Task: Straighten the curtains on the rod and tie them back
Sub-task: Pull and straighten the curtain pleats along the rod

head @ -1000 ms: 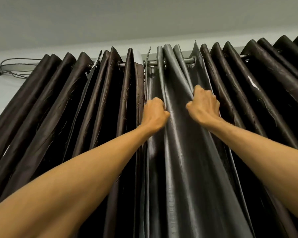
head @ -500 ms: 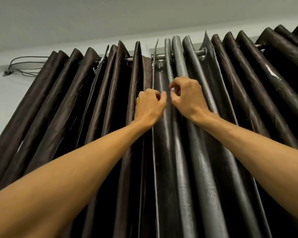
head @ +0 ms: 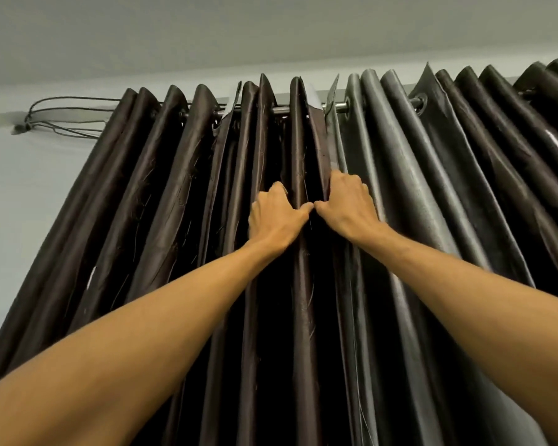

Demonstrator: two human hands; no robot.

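Two pleated curtains are hung side by side from a metal rod (head: 280, 110) just under the ceiling (head: 207, 33). The brown curtain (head: 161, 194) is seen on the left, and the grey curtain (head: 400, 175) on the right. The rod is threaded through round eyelets, one of which (head: 421, 100) is plainly seen near the top of the grey curtain. Short bare lengths of rod are exposed between the folds close to where the two curtains meet.

Both arms are stretched upward, and both hands are placed at this meeting line, well below the rod. The left hand (head: 276, 217) is closed on the last fold of the brown curtain: its fingers are curled into the dark recess to the left of that fold and its thumb is laid across the front. The right hand (head: 348, 207) is clasped over the edge where brown fabric gives way to grey, with its fingers hooked behind the edge and hidden there. The two thumb tips are brought almost together, and only the narrow brown fold is left between them.

The folds on either side are fanned outward and downward from the rod. To the far left, a bundle of dark cords (head: 28, 125) is fastened to the pale wall (head: 29, 188) beside the brown curtain.
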